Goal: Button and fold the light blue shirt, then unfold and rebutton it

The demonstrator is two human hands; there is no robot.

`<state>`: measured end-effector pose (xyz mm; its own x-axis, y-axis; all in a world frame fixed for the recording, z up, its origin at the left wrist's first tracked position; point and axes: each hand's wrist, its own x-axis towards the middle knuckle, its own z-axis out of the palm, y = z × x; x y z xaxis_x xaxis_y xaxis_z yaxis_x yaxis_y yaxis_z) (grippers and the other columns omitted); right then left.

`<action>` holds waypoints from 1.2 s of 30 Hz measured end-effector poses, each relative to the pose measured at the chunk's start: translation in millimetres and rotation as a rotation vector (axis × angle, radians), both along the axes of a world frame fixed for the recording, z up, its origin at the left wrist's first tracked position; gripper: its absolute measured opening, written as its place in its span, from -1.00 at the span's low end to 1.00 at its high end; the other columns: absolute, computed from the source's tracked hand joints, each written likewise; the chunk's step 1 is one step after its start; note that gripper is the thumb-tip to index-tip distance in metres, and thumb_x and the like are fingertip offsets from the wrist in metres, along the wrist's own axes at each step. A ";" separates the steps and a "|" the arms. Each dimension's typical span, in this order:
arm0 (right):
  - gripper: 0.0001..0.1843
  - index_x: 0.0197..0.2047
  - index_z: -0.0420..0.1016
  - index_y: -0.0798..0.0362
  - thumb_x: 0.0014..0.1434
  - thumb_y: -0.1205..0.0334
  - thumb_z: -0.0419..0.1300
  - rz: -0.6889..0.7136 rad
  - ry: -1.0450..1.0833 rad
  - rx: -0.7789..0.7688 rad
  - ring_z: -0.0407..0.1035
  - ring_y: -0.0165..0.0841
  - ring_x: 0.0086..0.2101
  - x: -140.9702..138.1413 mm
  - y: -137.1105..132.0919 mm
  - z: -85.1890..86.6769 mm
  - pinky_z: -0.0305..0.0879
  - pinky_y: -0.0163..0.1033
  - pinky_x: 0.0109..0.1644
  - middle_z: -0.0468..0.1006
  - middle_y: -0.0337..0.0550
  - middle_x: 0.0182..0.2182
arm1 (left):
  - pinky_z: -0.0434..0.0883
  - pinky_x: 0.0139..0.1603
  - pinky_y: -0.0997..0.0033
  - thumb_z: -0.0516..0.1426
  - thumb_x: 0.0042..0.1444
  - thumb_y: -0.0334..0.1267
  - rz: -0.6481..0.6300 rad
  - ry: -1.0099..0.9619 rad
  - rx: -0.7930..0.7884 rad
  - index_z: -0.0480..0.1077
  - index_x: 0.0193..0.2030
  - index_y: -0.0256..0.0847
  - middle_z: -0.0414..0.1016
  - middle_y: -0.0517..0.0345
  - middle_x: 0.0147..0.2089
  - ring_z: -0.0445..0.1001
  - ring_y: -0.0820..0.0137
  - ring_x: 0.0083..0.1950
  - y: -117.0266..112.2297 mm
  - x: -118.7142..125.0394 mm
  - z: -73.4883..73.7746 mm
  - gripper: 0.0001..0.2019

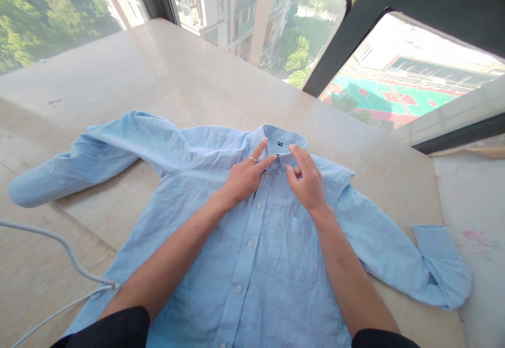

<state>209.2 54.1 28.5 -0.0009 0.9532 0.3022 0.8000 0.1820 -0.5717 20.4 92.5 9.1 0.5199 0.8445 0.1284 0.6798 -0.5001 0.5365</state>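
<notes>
A light blue button-up shirt [260,242] lies front-up on a beige stone ledge [165,69], its sleeves spread to the left and right. My left hand [244,177], with a ring on one finger, rests on the shirt just below the collar [278,137], two fingers stretched toward it. My right hand [305,179] lies beside it on the collar's right side, fingers bent and touching the fabric near the top button. Neither hand holds anything lifted off the surface.
A white cable [59,242] crosses the ledge at the lower left. Large windows [256,11] run along the far edge, with buildings, trees and a sports court outside. A dark window frame [339,48] divides them. A stained lower surface [473,221] lies at the right.
</notes>
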 end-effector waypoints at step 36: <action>-0.71 -0.23 0.56 0.02 0.04 0.45 0.09 0.288 -0.105 -0.289 0.44 -0.32 -0.30 25.0 47.6 25.2 0.28 -0.26 -0.15 0.60 -0.19 -0.31 | 0.40 -0.24 0.39 -0.02 0.17 -0.54 -0.134 0.208 0.022 0.33 0.26 0.11 -0.19 0.06 0.55 0.52 0.34 -0.08 36.2 2.4 27.0 -0.42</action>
<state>234.2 101.7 53.7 -0.2965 0.9550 0.0062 0.7965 0.2509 -0.5501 22.9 128.7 36.2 0.6444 0.7643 0.0250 0.7010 -0.6036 0.3799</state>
